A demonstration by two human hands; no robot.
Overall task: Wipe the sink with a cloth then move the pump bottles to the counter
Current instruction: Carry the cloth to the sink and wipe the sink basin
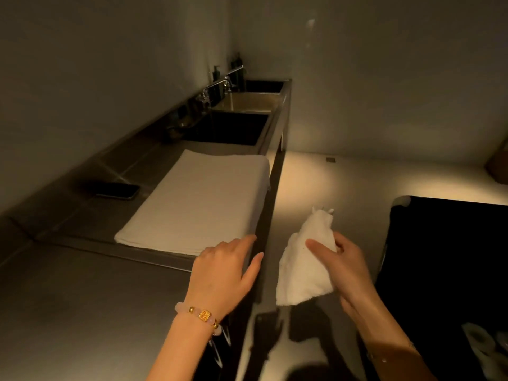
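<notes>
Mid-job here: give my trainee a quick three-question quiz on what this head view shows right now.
1. True or false: the right hand holds a small white cloth.
2. What lies on the counter left of the folded white towel?
A. a sponge
B. a dark phone
C. a plate
3. Where do the pump bottles stand relative to the near sink?

Key:
1. True.
2. B.
3. Beyond it, against the wall behind the faucets. The left hand, open, rests at the counter's edge.
</notes>
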